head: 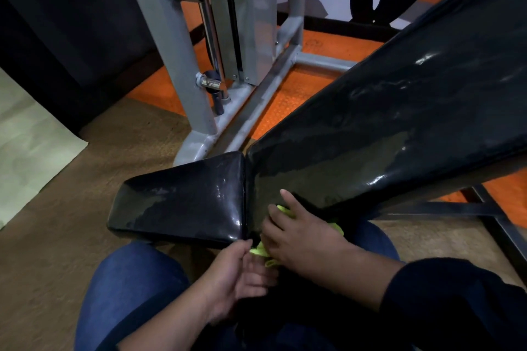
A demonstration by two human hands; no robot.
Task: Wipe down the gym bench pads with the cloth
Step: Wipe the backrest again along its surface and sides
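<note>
Back pad (399, 111) long axis up-right — right hand (302, 239) fingers flat on cloth (338, 227), left hand (239, 273) pinching it.

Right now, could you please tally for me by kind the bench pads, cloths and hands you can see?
Black bench pads: 2, the seat pad and the inclined back pad
Yellow-green cloths: 1, the cloth, mostly hidden under the right hand
Hands: 2, the right hand on the cloth, and the left hand beside it
Total: 5
</note>
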